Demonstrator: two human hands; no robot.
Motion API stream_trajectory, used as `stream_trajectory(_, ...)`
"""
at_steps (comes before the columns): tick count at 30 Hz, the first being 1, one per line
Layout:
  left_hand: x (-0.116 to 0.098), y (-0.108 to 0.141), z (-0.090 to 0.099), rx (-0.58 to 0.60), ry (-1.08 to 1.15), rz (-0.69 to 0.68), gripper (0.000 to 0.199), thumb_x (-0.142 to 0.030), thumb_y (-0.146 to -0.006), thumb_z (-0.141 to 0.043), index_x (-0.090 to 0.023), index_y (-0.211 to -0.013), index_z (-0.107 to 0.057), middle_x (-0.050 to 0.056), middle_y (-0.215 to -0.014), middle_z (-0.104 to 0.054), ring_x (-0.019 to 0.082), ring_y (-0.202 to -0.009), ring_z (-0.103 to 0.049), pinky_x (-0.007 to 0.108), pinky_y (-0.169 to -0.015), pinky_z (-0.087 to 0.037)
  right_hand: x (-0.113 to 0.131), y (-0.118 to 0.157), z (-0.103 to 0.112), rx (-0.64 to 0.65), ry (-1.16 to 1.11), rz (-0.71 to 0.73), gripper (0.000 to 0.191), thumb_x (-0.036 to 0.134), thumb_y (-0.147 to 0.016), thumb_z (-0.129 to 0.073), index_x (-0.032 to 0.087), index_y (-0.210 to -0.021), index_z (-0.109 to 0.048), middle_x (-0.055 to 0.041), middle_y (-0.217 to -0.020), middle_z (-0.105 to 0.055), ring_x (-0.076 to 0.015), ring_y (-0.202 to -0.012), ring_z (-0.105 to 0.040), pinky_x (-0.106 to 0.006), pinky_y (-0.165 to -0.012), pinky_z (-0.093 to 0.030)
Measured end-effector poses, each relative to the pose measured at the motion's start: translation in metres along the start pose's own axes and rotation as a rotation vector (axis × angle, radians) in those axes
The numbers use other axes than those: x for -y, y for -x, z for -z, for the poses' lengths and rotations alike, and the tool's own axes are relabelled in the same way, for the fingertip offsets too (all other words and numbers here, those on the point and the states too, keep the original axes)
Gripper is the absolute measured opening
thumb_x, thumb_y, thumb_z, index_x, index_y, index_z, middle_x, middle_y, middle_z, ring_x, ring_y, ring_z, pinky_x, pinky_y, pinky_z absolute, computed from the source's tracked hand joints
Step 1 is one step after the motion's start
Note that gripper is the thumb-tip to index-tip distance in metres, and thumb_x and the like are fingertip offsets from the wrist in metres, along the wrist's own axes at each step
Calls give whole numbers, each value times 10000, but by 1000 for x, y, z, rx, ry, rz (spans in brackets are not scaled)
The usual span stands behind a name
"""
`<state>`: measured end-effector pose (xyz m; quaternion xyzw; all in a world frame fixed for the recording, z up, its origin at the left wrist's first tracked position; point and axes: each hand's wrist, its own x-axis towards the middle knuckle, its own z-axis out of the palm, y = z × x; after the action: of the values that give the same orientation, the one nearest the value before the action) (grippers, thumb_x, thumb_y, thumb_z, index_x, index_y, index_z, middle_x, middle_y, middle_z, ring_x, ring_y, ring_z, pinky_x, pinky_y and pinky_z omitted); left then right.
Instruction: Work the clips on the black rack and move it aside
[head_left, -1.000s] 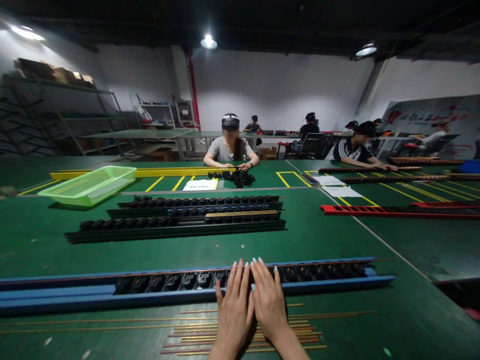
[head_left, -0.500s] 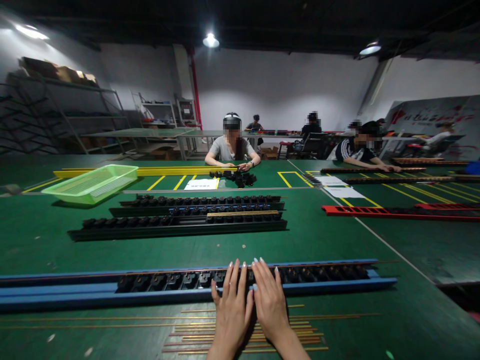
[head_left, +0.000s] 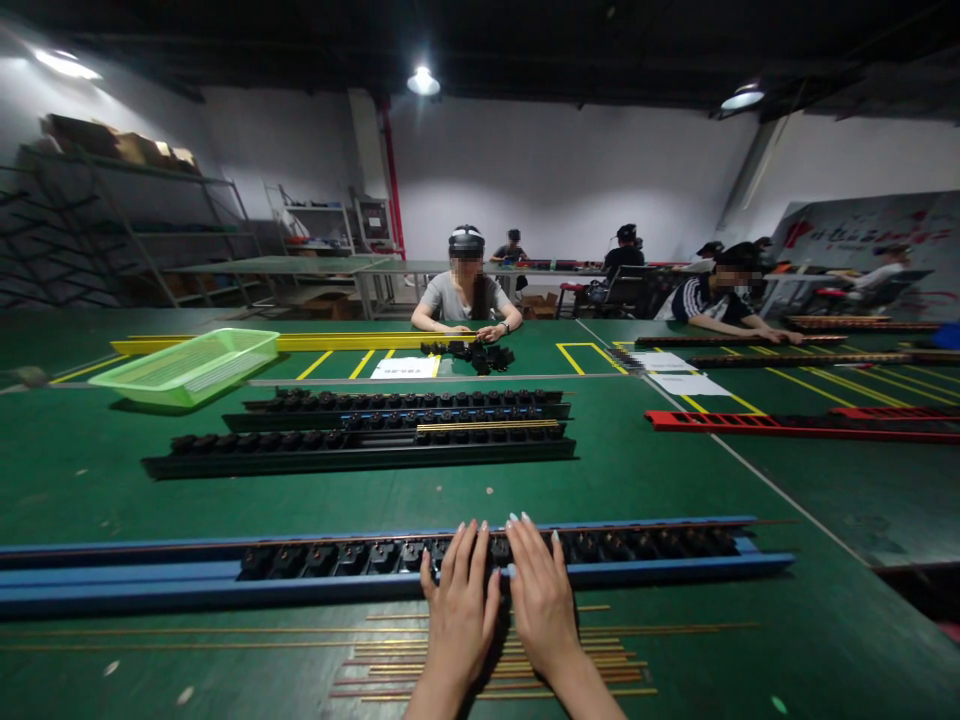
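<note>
A long blue channel (head_left: 330, 590) lies across the table in front of me, with a row of black blocks (head_left: 382, 556) inside and a thin copper-coloured rod along its far side. My left hand (head_left: 459, 610) rests over the channel, palm down, fingers stretched out and fingertips at the far edge. Beside it, my right hand (head_left: 541, 600) lies on the channel and blocks in the same way, fingers extended. Neither hand grips anything. Several thin brass-coloured rods (head_left: 405, 657) lie on the table under and around my wrists.
Black channels (head_left: 360, 462) filled with blocks lie beyond. A green basket (head_left: 187, 370) stands at the left, near a yellow channel (head_left: 315, 343). Red channels (head_left: 712, 424) lie at the right. A person (head_left: 465, 290) sits opposite, near a black pile of parts (head_left: 480, 356).
The view has shifted very slightly. My hands keep nearly the same place on the blue channel, the left one's fingers a little closer together.
</note>
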<state>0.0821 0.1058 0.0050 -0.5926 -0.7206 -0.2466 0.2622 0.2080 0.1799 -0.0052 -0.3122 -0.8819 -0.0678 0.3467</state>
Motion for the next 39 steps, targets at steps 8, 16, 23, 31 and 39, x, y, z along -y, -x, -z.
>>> stream_trajectory(8,10,1,5,-15,-31,62,540,-213,-885,-450,-280,-1415,-365,78,-1386,-518,215,-1282,-436,492,-1140,-5,1,0,0,-5,-9,-20,608,125,-899,-314,194,-1489,-186,-69,-1435,-450,-199,-1364,-348,-449,-1116,-258)
stream_trajectory(16,10,0,6,-34,-18,56,506,-192,-881,-456,-287,-1377,-425,55,-1345,-561,195,-1241,-471,485,-1140,6,1,0,2,16,-17,-4,616,113,-894,-319,183,-1489,-177,-61,-1447,-435,-190,-1376,-323,-437,-1120,-236)
stream_trajectory(23,12,1,7,-45,-25,138,502,-190,-882,-458,-260,-1378,-424,72,-1361,-543,217,-1263,-445,531,-1129,17,6,-1,2,-2,-61,-50,592,104,-904,-293,201,-1482,-209,-54,-1438,-449,-185,-1374,-327,-439,-1123,-233)
stream_trajectory(31,16,1,8,-35,-27,126,472,-195,-889,-449,-274,-1355,-455,58,-1322,-580,199,-1226,-475,519,-1128,45,4,0,0,-8,-51,-45,589,105,-902,-302,194,-1479,-223,-56,-1441,-445,-183,-1376,-322,-431,-1124,-232)
stream_trajectory(39,17,2,8,-52,-24,204,489,-221,-900,-424,-239,-1389,-408,100,-1351,-547,216,-1216,-487,526,-1124,5,3,-1,0,-1,-19,-19,631,69,-869,-309,184,-1481,-211,-47,-1447,-436,-180,-1379,-315,-422,-1124,-222)
